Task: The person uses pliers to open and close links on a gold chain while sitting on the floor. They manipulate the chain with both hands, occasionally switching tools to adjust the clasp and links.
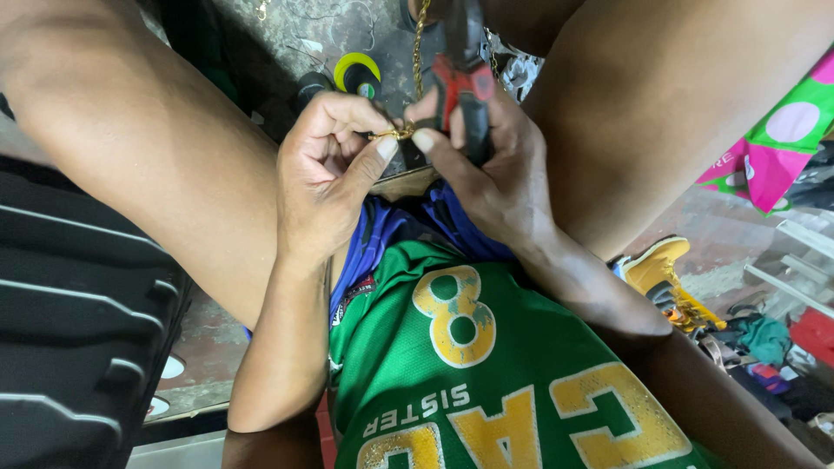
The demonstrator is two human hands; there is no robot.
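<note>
Fine link work on a gold chain, held between both hands above your lap.

Your left hand [326, 169] pinches a small gold link [393, 134] between thumb and forefinger, closed narrow on it, while your right hand [482, 165] is wrapped around red-and-black pliers [462, 87] and steadies the same link with its fingertip; the gold chain [420, 43] runs up from there out of the top of the view. To do this well, I judge you should keep the link braced against your thumb pad and bring the plier tips in slowly (the tips themselves are hidden behind your fingers). Your knees crowd the work on both sides. A yellow-green tape roll [358, 74] lies on the concrete floor [287, 35] just beyond your hands, a yellow shoe [660, 265] sits off to the right, and the green jersey [486, 373] fills the foreground.
</note>
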